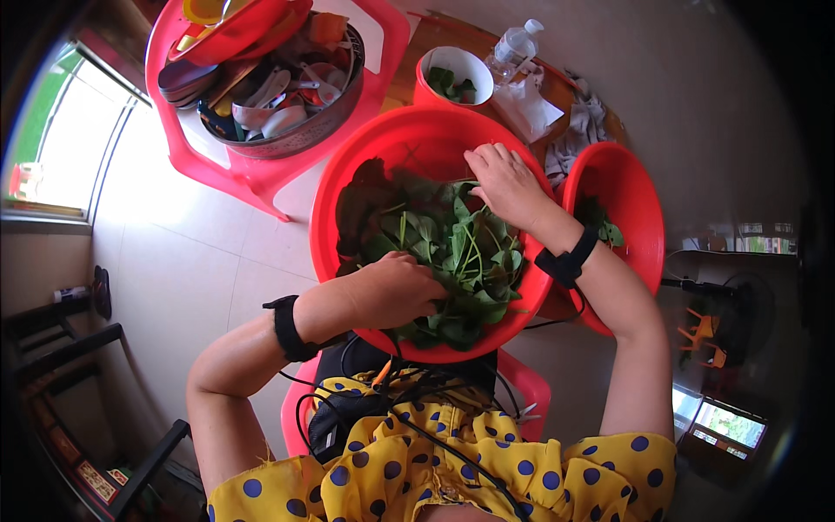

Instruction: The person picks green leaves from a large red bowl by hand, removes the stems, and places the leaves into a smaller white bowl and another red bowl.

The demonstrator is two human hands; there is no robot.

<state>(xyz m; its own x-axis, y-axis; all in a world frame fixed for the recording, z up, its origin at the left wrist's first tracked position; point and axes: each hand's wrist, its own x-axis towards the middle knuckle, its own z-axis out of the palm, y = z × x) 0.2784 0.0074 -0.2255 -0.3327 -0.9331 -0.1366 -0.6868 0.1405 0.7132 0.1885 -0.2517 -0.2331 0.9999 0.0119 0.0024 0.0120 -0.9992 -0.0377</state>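
A large red plastic basin (329, 241) stands in front of my body, holding a heap of green leafy stems (466, 245). My left hand (394, 290) reaches over the near left part of the heap, its fingers bent down against the leaves. Whether those fingers grip a leaf is hidden. At the far right side of the basin is my right hand (505, 183), with curled fingers and the thumb beside the leaves; its grasp is not clear. To the right, a second red basin (633, 196) contains a few leaves (610, 231), partly covered by my right forearm.
A red bucket with a white inside (456, 55) holds some leaves behind the basin. Near it are a plastic bottle (515, 46), white paper (531, 107) and a grey cloth (580, 134). A pink plastic stool (254, 183) carries a metal colander (306, 140) of bowls and spoons. Black cables (404, 391) cross my lap.
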